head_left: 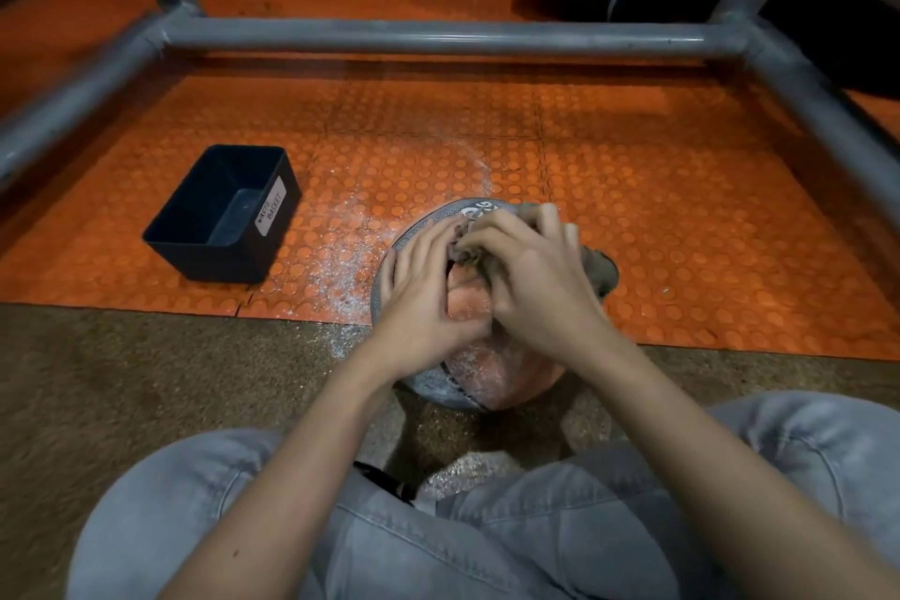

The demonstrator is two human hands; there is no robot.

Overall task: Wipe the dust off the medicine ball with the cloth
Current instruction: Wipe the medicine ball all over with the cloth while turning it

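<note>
A grey and orange medicine ball (479,373) sits on the floor in front of my crossed legs, its near side speckled with white dust. A brownish cloth (596,266) lies bunched on top of the ball, mostly hidden under my hands. My right hand (531,275) holds the cloth with curled fingers on the ball's upper right. My left hand (423,295) lies on the ball's left side, its fingertips pinching the cloth's edge next to the right hand.
A dark bin labelled waste basket (229,214) stands to the left on the orange studded mat (682,210). White dust (341,253) is scattered on the mat beside the ball. A grey metal tube frame (438,37) surrounds the area.
</note>
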